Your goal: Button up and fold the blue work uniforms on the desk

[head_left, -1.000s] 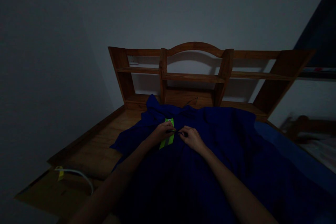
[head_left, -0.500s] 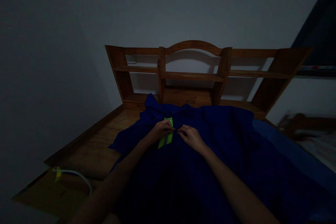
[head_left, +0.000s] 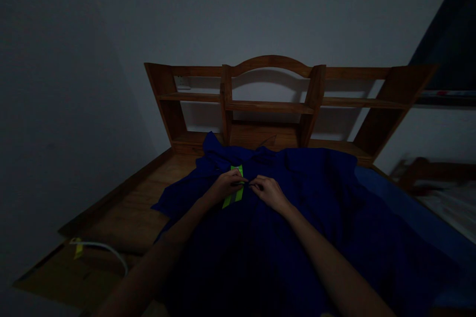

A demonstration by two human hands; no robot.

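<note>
A dark blue garment [head_left: 308, 218] with a bright green-yellow reflective stripe [head_left: 233, 196] lies spread over a wooden bed platform [head_left: 137, 213]. My left hand [head_left: 226, 184] rests on the stripe and pinches the cloth beside it. My right hand [head_left: 268, 192] pinches the cloth just right of the left hand. The fingertips of both hands nearly meet at the garment's front opening. The room is dim, so what lies between the fingers is too small to make out.
A wooden headboard with shelves [head_left: 275, 106] stands against the grey wall beyond the garment. A white cable with a yellow tag [head_left: 100, 250] lies at the platform's near left. A blue mattress edge [head_left: 420, 218] runs on the right, with more furniture [head_left: 431, 178] beyond.
The view has shifted slightly left and up. Both hands stay pinched together at the same spot on the garment, with only small finger movement.
</note>
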